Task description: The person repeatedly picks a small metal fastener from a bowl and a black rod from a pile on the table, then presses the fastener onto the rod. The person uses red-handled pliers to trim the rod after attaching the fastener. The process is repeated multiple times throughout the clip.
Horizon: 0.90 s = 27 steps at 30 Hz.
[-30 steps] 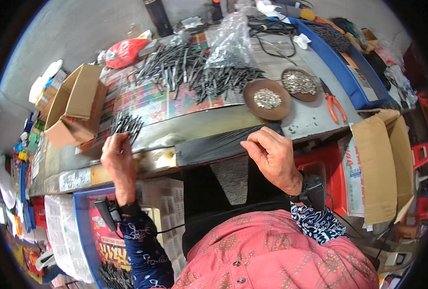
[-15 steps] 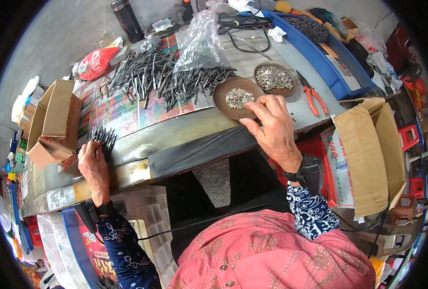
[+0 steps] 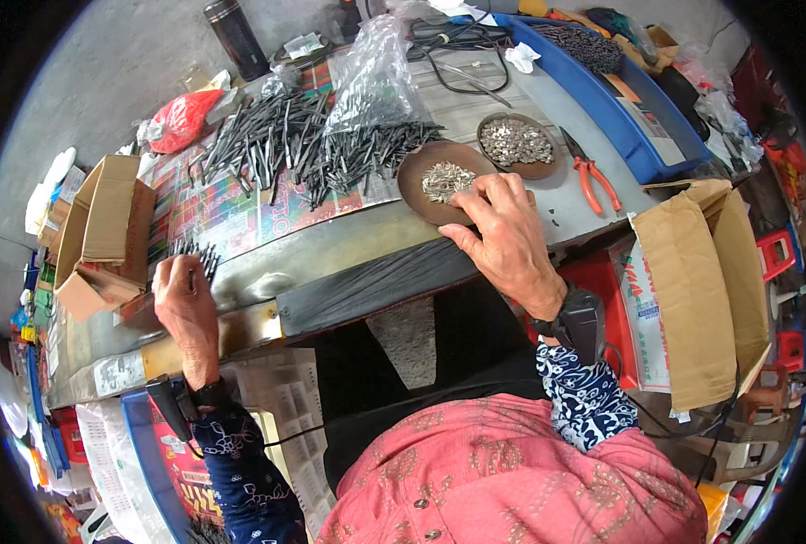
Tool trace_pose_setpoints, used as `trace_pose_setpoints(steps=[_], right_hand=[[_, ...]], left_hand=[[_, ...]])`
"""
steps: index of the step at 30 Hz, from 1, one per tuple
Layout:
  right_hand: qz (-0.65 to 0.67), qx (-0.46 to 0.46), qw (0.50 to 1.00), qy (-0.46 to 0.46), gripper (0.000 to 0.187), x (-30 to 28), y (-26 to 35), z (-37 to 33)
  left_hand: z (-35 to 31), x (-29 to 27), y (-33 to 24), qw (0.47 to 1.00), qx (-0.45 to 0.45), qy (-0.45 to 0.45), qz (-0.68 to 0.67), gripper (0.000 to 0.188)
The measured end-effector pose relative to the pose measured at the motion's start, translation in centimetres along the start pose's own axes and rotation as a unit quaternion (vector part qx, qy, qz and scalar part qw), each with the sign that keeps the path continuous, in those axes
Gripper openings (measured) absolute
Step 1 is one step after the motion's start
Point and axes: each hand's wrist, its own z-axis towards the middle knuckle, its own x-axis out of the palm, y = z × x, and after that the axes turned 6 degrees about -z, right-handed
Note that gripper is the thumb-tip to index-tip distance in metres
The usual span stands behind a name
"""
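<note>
Along the front edge of the surface, I had the right hand nearer: thumb and fingers parted, nothing visibly gripped, silver pieces just beyond its fingertips in the brown bowl. The left hand curled beside black strips, its hold unclear.

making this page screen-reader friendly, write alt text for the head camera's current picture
A person's right hand is at a shallow round brown dish of small silvery pieces; the left hand is close to a small bunch of thin black strips, near an open brown cardboard box. Beyond lies a larger heap of black strips, with red-handled pliers to the right.
</note>
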Motion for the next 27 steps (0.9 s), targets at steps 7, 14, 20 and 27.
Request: trace_pose_setpoints(steps=[7, 14, 20, 27], right_hand=[[0.003, -0.019, 1.0, 0.013, 0.028, -0.3, 0.0, 0.3], [0.014, -0.011, 1.0, 0.002, 0.027, -0.3, 0.1, 0.3], [0.015, -0.012, 1.0, -0.007, 0.027, -0.2, 0.1, 0.3], [0.011, -0.008, 1.0, 0.017, 0.025, -0.5, 0.2, 0.4]], left_hand=[[2.0, 0.6, -4.0, 0.992, -0.04, 0.096, -0.076, 0.007], [4.7, 4.0, -5.3, 0.985, -0.005, 0.153, -0.074, 0.007], [7.4, 7.3, -5.6, 0.98, 0.027, 0.198, -0.011, 0.014], [7.5, 9.7, -4.7, 0.984, 0.053, 0.169, -0.024, 0.015]])
